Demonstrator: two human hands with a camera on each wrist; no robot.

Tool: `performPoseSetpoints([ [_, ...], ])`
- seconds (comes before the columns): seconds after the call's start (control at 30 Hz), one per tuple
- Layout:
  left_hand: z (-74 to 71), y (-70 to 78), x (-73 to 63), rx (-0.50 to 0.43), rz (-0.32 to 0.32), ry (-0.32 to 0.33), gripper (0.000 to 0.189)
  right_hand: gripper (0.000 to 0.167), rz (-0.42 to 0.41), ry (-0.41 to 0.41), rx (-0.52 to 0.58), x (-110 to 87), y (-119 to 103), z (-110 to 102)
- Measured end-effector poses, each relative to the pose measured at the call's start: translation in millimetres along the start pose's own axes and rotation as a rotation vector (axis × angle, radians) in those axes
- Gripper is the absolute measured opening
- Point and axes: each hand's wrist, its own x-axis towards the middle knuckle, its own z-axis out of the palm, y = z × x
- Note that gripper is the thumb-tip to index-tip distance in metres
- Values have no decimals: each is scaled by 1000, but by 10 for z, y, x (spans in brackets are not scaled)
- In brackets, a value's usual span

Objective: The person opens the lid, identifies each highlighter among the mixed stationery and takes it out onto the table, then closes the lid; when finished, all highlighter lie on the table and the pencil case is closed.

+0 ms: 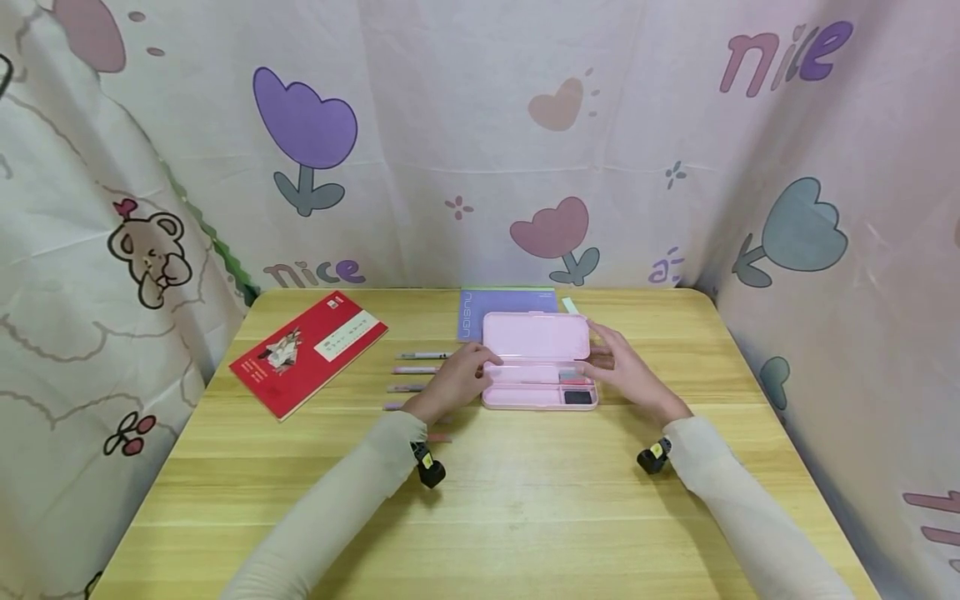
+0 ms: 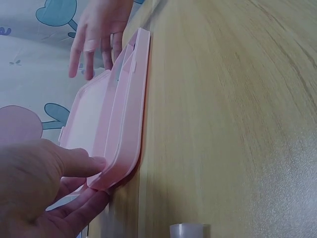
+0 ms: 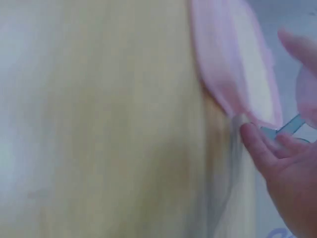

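Note:
An open pink pencil case (image 1: 521,398) lies on the table, its lid (image 1: 536,336) tipped back. With thumb on the rim and fingers underneath, my left hand (image 1: 456,382) pinches the case's left end, clearest in the left wrist view (image 2: 44,183). At the other end is my right hand (image 1: 633,379), fingers spread and fairly straight beside the lid and tray. Whether it touches the case I cannot tell; the right wrist view is blurred. Inside the tray's right side sit a black block (image 1: 577,397) and a small grey-and-pink item (image 1: 573,377).
Several pens (image 1: 405,388) lie in a column left of the case, partly behind my left hand. A red notebook (image 1: 300,358) rests at the back left. Behind the lid are a purple-blue notebook (image 1: 510,301) and a pale strip (image 1: 570,306). Printed curtains surround the table.

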Motion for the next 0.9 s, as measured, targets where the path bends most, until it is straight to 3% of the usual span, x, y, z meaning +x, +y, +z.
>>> performPoseSetpoints([
  [0.23, 19, -27, 5, -12, 8, 4, 28, 87, 170, 28, 168, 38, -105, -25],
  [0.53, 7, -20, -31, -76, -20, 48, 25, 83, 202, 66, 477, 31, -188, 35],
  [0.73, 25, -27, -64, -280, -100, 156, 40, 74, 198, 85, 489, -8, -222, 91],
  [0.9, 42, -10, -87, -333, -148, 218, 53, 63, 207, 129, 486, -25, -191, 133],
])
